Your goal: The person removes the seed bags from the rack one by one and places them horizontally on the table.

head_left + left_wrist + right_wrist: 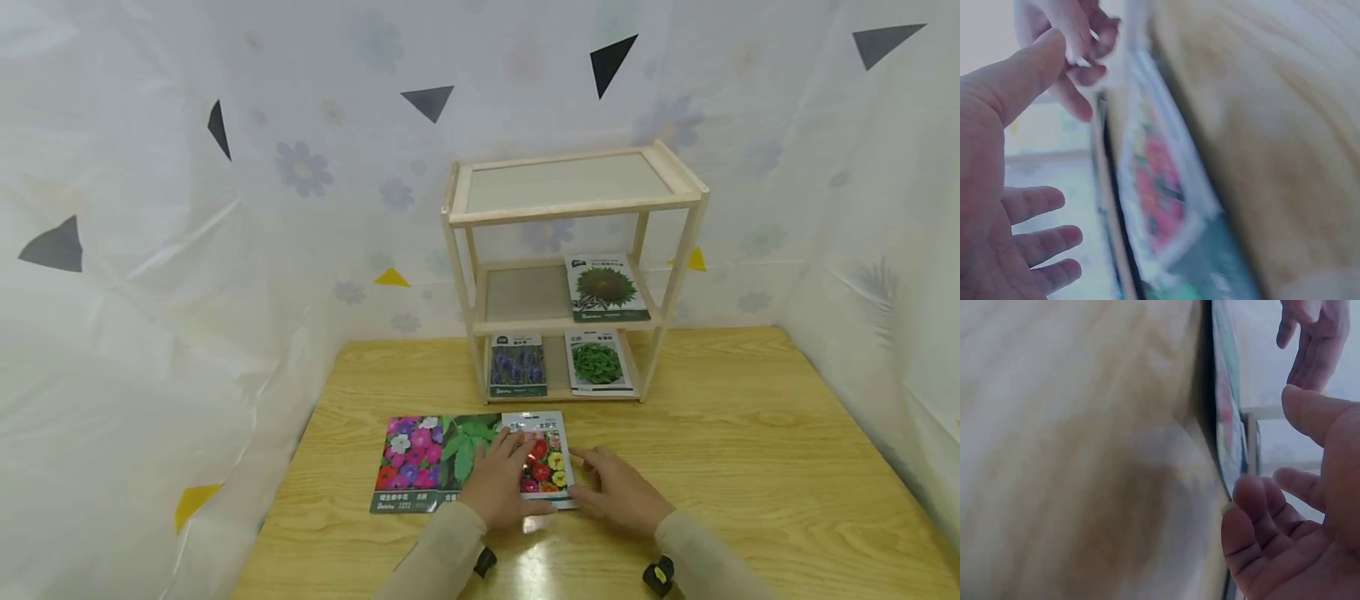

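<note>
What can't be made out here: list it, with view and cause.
Head: lower right of the leaf packet, covered by the left grip.
Head: lower left of the red-and-yellow flower packet, covered likewise.
Head: smallest print on the sunflower packet, too small.
Head: left sleeve and right sleeve, cut off by the bottom edge.
Left wrist: print on the packets, blurred.
Right wrist: the packets' faces, blurred and nearly edge-on.

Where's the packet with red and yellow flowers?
In the head view, the red-and-yellow packet is in front of the shelf, just right of the green-leaf packet, partly covered by the left hand.
</note>
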